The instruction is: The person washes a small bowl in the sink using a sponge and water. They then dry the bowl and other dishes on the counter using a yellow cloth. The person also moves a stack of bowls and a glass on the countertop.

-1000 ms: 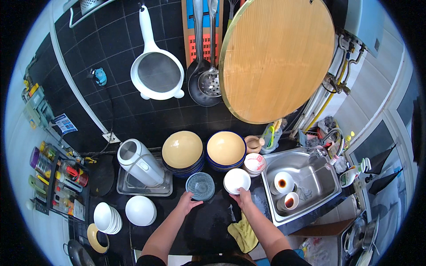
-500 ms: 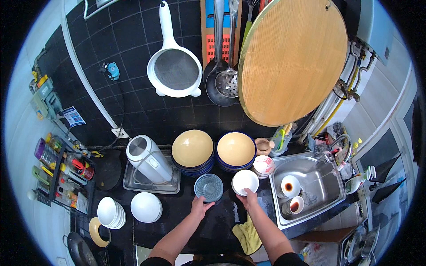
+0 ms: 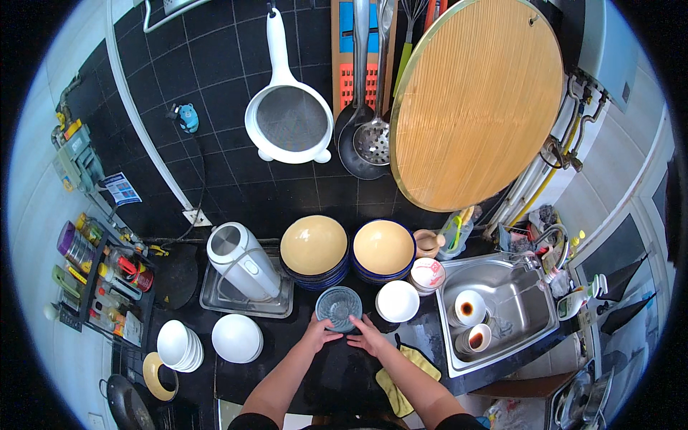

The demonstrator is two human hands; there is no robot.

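A small stack of blue-grey glass bowls (image 3: 338, 307) stands on the black counter in front of me. My left hand (image 3: 319, 334) grips its left near side, fingers curled round it. From the right, my right hand (image 3: 368, 337) holds the near right side with its thumb at the rim. To the right of the glass bowls are stacked white bowls (image 3: 398, 301). Just behind stand two tall stacks of blue-rimmed bowls with cream insides, the left stack (image 3: 314, 245) and the right stack (image 3: 383, 247).
A steel sink (image 3: 505, 358) at right holds two white bowls with dark sauce. Red-patterned bowls (image 3: 428, 273) stand beside it; a yellow cloth (image 3: 408, 373) lies at the counter's front. Leftward are a white appliance (image 3: 247, 265) in a metal tray and more white bowls (image 3: 236, 337).
My right hand has let go of the white bowls and moved left to the glass bowls. My left hand stays on the glass bowls. The view has shifted slightly.
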